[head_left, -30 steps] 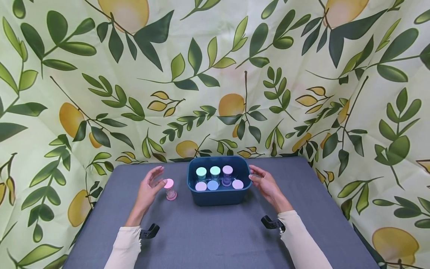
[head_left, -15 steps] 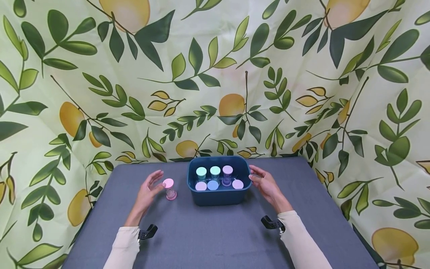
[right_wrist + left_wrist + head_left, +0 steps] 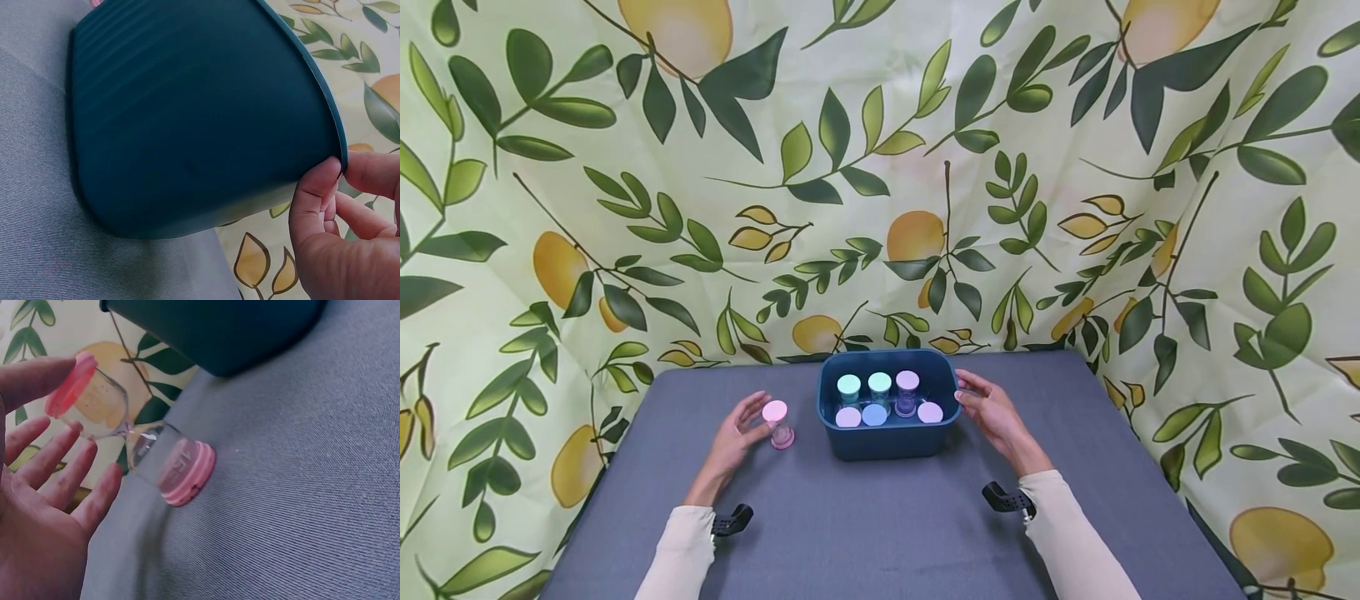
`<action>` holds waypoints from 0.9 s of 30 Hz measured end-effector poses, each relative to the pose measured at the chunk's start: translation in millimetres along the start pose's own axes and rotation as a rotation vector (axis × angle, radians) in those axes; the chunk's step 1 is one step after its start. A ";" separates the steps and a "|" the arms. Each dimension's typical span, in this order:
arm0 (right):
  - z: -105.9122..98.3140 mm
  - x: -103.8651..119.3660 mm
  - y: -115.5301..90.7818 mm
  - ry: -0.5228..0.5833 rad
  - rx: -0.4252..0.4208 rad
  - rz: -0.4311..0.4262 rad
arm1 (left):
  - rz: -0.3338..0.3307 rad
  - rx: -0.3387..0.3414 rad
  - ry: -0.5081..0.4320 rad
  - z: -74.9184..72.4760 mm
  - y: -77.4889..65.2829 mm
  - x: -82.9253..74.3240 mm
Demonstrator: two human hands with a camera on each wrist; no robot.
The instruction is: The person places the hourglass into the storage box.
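Observation:
My left hand (image 3: 735,439) pinches a small pink-capped hourglass (image 3: 103,403) near its top cap, thumb on one side and fingertips on the other. The hourglass stands roughly upright on the table left of a dark blue bin (image 3: 887,444), and its pink base (image 3: 189,473) bears a raised marking that looks like 15. At the bin's right end, my right hand (image 3: 347,225) holds the rim between thumb and fingers. Several more hourglasses stand inside the bin, among them two with mint caps (image 3: 879,382), one purple (image 3: 907,381) and one blue (image 3: 874,415).
A grey cloth (image 3: 880,533) covers the table. Behind and beside it hangs a fabric backdrop (image 3: 880,183) printed with leaves and lemons. Each wrist wears a black camera strap.
My left hand drew back slightly from the hourglass, then came in again, its thumb now lower, just below the cap. The cap leans a little toward that hand. My right hand stays on the rim.

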State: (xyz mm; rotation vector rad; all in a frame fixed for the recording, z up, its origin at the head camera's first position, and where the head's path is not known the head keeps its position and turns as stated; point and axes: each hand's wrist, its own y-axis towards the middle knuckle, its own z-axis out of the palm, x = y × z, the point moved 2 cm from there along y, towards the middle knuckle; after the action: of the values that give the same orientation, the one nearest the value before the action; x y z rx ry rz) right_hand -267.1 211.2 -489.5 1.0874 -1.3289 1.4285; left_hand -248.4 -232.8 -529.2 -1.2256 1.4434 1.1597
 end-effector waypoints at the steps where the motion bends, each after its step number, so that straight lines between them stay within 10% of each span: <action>1: -0.1 0.1 0.0 -0.002 -0.002 0.003 | -0.013 0.003 0.002 0.5 0.3 1.1; 27: -0.5 -1.5 -0.7 0.009 0.008 -0.017 | 0.068 -0.040 -0.026 6.4 -2.9 0.2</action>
State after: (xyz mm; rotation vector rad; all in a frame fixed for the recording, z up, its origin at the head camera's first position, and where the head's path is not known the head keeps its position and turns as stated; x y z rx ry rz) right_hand -266.1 211.7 -490.8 1.0937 -1.3051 1.4259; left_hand -245.2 -226.8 -530.8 -1.1928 1.4587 1.2508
